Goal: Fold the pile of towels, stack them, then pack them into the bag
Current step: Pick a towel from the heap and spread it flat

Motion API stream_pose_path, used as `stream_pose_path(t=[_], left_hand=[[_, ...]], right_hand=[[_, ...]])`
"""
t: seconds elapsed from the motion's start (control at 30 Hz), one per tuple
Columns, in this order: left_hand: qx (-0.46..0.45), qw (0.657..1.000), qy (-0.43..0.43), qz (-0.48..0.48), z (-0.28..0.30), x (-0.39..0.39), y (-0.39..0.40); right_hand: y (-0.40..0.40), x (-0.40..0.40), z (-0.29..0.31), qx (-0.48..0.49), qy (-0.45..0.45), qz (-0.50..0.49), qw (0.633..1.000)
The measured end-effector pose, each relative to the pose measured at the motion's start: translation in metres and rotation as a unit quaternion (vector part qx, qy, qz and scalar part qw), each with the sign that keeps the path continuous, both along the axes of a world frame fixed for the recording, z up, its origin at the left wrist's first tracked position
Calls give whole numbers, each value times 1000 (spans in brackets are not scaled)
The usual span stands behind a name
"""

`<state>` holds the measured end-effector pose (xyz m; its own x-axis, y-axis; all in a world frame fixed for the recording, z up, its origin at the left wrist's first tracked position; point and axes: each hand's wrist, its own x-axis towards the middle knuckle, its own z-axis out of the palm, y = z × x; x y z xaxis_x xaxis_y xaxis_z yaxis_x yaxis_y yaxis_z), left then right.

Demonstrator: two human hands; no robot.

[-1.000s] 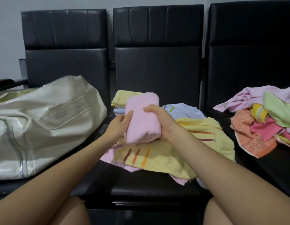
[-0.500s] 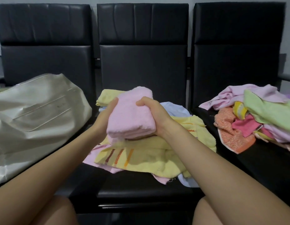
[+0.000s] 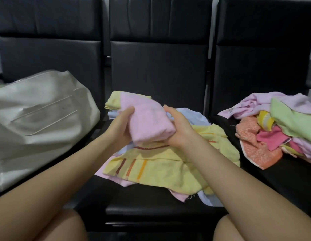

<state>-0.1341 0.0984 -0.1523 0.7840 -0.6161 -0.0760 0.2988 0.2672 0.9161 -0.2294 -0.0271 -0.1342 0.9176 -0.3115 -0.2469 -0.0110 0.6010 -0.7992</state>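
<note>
Now the folded pink towel [image 3: 147, 121] sits between the two hands, lifted above the middle seat [image 3: 151, 209]. The left hand [image 3: 119, 126] cups its left side, thumb on top and fingers curled underneath; the right hand [image 3: 179, 128] grips its right side and lower end, thumb lying along the top. One towel is held. Just behind it lies a small stack of folded towels [image 3: 113, 103], a yellow one on top; how many lie under it cannot be told. Below the hands a yellow striped towel [image 3: 160, 167] is spread over pink and pale blue cloth on the same seat. One cream bag [image 3: 41, 122] lies on the left seat, beside the stack. One loose pile of unfolded towels [image 3: 276, 126] in lilac, green, orange and pink rests on the right seat, well apart from the hands. Three black seats stand side by side.
</note>
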Motion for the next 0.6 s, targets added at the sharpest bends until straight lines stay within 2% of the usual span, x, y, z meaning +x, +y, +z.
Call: stream_pose_path(t=[0.07,0.13,0.23,0.37,0.47,0.6], left_hand=[[-47,998,7,31,-2,4,-2],[-83,996,-4,15,-5,3,-2],[-94,995,-35,23,-7,2,-3],[-99,988,67,99,-8,28,-6],[-52,984,84,149,-9,58,-7],[10,976,23,214,6,105,-13]], right_hand=[[8,6,-3,5,1,-15,1000],[17,9,-6,18,19,-31,999],[21,19,-16,-8,57,-32,998],[11,40,-23,-59,63,-46,995],[-2,65,-15,-133,94,-55,985],[-24,113,10,-219,102,-102,965]])
